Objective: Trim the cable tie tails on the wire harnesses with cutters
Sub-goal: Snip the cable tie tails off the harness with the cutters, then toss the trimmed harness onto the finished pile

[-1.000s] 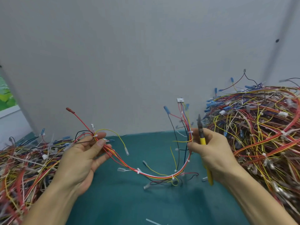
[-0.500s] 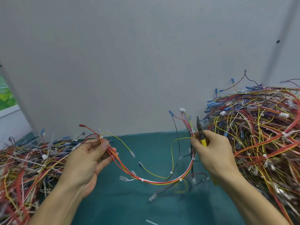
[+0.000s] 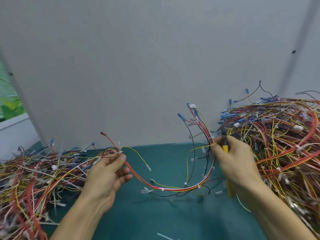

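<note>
A wire harness (image 3: 174, 188) of red, yellow, white and black wires sags in a curve between my two hands above the green mat (image 3: 155, 213). White cable ties sit along it. My left hand (image 3: 107, 175) pinches its left end between thumb and fingers, where a red-tipped wire sticks up. My right hand (image 3: 233, 161) grips the harness's right branch together with the yellow-handled cutters (image 3: 225, 148), whose dark jaws point up; the handle end shows below my wrist. Blue and white connectors fan out above that hand.
A big pile of harnesses (image 3: 280, 144) fills the right side, touching my right forearm. Another pile (image 3: 34, 177) covers the left. A grey wall (image 3: 155, 66) stands close behind. A loose cut tie tail (image 3: 166, 237) lies on the mat near the front.
Both hands moved slightly apart and right, stretching the harness wider. The harness's right branch swung up and its red-tipped left wire shifted. The cutters stay in my right hand.
</note>
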`<state>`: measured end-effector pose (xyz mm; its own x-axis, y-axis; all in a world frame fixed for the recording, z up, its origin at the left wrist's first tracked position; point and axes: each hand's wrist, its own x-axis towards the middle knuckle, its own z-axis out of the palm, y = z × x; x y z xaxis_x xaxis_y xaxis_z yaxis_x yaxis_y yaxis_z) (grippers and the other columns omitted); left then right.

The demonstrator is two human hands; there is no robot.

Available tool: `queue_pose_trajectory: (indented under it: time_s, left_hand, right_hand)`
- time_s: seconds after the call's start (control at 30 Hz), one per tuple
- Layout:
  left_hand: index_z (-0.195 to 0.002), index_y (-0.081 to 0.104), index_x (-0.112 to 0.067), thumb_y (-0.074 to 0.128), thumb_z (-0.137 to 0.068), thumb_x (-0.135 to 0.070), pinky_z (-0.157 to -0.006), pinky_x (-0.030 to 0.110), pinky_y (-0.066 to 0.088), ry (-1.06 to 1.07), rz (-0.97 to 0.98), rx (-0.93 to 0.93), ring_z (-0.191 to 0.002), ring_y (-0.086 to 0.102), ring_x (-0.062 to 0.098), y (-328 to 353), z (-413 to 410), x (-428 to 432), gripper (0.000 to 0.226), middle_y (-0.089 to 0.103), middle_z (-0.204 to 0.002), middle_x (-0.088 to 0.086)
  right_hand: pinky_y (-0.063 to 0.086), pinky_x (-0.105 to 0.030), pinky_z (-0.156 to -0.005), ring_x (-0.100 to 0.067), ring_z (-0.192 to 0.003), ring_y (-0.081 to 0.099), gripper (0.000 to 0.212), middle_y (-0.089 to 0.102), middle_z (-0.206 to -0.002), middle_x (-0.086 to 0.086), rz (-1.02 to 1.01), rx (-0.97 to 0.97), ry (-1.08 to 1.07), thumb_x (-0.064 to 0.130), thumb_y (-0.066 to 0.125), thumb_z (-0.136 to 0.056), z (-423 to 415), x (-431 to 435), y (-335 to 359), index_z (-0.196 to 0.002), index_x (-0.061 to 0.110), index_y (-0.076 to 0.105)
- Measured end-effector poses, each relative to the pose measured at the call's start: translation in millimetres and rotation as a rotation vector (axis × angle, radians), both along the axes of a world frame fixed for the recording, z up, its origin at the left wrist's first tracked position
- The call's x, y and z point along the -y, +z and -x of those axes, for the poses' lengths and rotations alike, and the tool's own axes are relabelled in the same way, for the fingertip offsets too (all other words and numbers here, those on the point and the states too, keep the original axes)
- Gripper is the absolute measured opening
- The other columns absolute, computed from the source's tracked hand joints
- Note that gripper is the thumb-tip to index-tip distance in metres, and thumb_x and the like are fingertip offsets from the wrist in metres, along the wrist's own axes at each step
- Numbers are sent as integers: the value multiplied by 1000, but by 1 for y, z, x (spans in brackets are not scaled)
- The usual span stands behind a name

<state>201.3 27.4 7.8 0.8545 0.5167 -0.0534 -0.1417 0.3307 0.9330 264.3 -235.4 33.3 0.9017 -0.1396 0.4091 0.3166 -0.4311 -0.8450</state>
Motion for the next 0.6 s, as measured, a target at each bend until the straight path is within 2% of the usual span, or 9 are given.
queue_pose_trajectory:
  time_s: [0.1, 0.2, 0.3, 0.37, 0.4, 0.47, 0.53, 0.6]
  left_hand:
    - [-83, 58, -10, 57, -91, -3, -44, 25, 54, -46, 78, -22, -48, 56, 13, -2, 0, 12, 10, 56, -64, 5]
    - [-84, 61, -4, 56, -91, -1, -49, 27, 57, -104, 146, -47, -56, 59, 16, 0, 1, 24, 9, 61, -70, 10]
    - [-81, 65, -6, 60, -89, -5, -61, 33, 55, -169, 109, -119, -67, 62, 21, -2, 4, 35, 9, 68, -77, 10]
    - [-84, 65, -9, 63, -89, -13, -69, 34, 49, -230, -69, -217, -76, 61, 22, -9, 7, 43, 7, 67, -85, 8]
    - [-82, 63, -11, 63, -90, -17, -71, 33, 45, -263, -237, -268, -78, 58, 21, -15, 8, 45, 10, 64, -85, 7]
    - [-81, 59, -18, 62, -92, -27, -73, 29, 39, -355, -708, -319, -80, 54, 17, -26, 11, 49, 14, 58, -83, 0]
    - [-90, 67, -25, 57, -93, -38, -81, 22, 41, -404, -1080, -314, -91, 58, 10, -37, 16, 52, 16, 65, -94, -9]
    - [-101, 68, -30, 51, -93, -46, -92, 18, 40, -434, -1260, -242, -105, 56, 3, -44, 22, 54, 24, 65, -109, -16]
  right_hand:
    - [42, -29, -55, -3, -47, 46, 15, 56, -56, 4, -103, 7, 0, 17, 63, -89, 0, 3, 9, -75, 20, 62]
    - [49, -40, -60, -15, -54, 50, 12, 56, -61, 1, -179, 42, -13, 17, 62, -91, 1, 10, 24, -80, 19, 61]
    - [44, -33, -48, -11, -49, 48, 11, 53, -58, 4, -219, 105, -26, 18, 61, -92, 1, 20, 44, -82, 20, 62]
    - [39, -30, -48, -12, -49, 46, 10, 53, -59, 3, -195, 148, -46, 20, 61, -92, -1, 26, 61, -83, 19, 63]
    - [42, -32, -49, -14, -51, 48, 10, 54, -61, 0, -184, 160, -58, 20, 62, -92, -2, 29, 70, -82, 19, 63]
    - [49, -40, -57, -18, -60, 53, 9, 57, -66, -5, -161, 178, -65, 18, 62, -92, -4, 30, 88, -84, 18, 65]
    - [50, -40, -64, -20, -66, 54, 8, 60, -71, -6, -132, 198, -72, 18, 62, -92, -5, 33, 106, -88, 14, 67]
    - [48, -36, -67, -19, -70, 56, 7, 63, -73, -3, -107, 247, -108, 19, 63, -91, -2, 37, 127, -86, 17, 68]
